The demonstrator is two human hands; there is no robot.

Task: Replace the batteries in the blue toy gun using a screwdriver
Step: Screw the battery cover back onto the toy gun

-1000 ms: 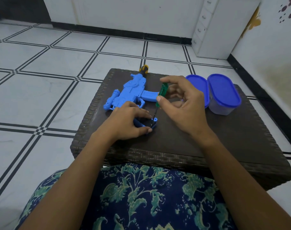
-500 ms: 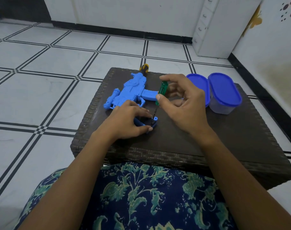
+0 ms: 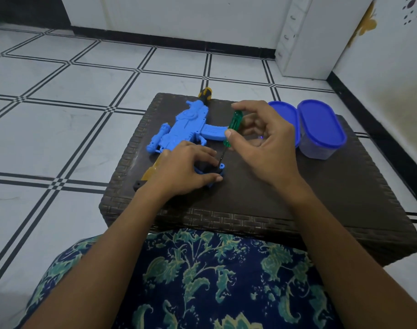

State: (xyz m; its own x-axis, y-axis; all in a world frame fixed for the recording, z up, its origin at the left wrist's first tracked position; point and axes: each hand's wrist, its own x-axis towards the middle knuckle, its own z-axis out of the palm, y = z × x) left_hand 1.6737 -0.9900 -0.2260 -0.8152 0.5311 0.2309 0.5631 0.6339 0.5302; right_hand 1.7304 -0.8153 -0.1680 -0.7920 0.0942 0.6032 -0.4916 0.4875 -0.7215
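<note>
The blue toy gun (image 3: 187, 128) lies on the dark woven stool (image 3: 274, 200), at its far left. In front of it my left hand (image 3: 186, 170) holds a small blue part (image 3: 217, 173) down on the stool, mostly hidden under the fingers. My right hand (image 3: 266, 143) pinches the green handle of a small screwdriver (image 3: 232, 129) between thumb and fingers. The screwdriver stands nearly upright with its dark tip on the blue part, right by my left fingertips.
Two clear containers with blue lids (image 3: 320, 129) stand at the stool's far right. A yellow-and-black tool handle (image 3: 205, 94) pokes out behind the gun. An orange-and-black piece (image 3: 147, 176) lies under my left wrist. White tiled floor surrounds the stool; a white cabinet (image 3: 304, 36) stands behind.
My right fingers have shifted slightly round the green handle while the tip stays on the blue part. My left hand has stayed in place.
</note>
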